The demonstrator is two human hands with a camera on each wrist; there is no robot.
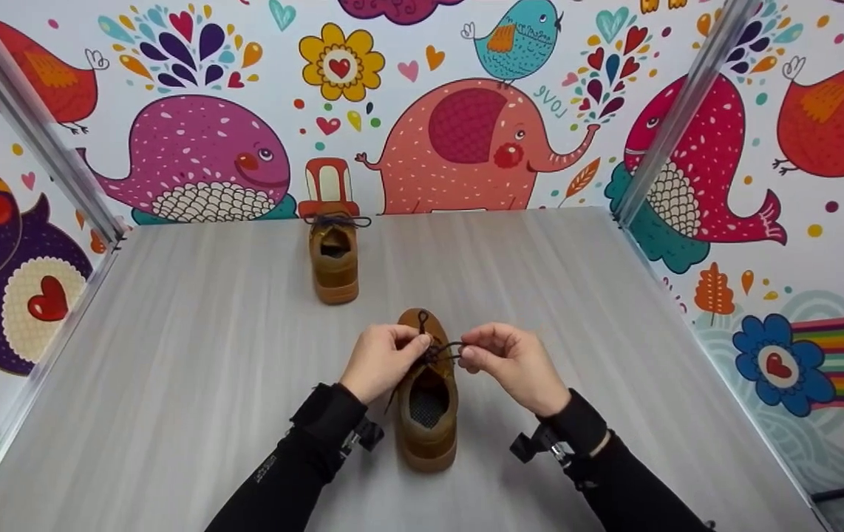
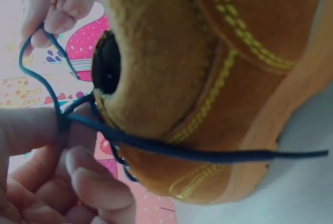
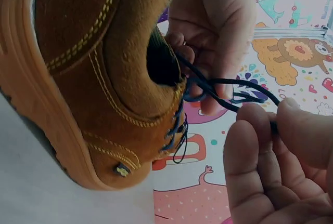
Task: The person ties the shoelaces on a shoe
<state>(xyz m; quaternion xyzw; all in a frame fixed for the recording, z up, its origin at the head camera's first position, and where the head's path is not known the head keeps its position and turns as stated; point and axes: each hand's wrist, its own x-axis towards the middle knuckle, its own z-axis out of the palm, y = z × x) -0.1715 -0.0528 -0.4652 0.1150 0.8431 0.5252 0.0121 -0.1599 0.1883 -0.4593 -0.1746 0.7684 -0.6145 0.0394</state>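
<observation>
A brown leather shoe [image 1: 428,447] with yellow stitching stands on the table, its toe pointing away from me. Over its tongue, my left hand [image 1: 385,358] pinches the dark blue shoelace [image 2: 208,154] between thumb and forefinger where the strands cross. One loose lace end trails along the shoe's side in the left wrist view. To the right of the shoe, my right hand [image 1: 514,362] pinches a loop of the same lace between thumb and fingertip, holding it out sideways. A small lace loop also lies toward the toe. Fingers partly hide the crossing.
Farther back on the table [image 1: 193,355] stands a matching brown shoe [image 1: 335,273], its lace tied in a bow. Printed panels [image 1: 459,155] with cartoon animals enclose the back and sides, joined by metal posts [image 1: 681,103].
</observation>
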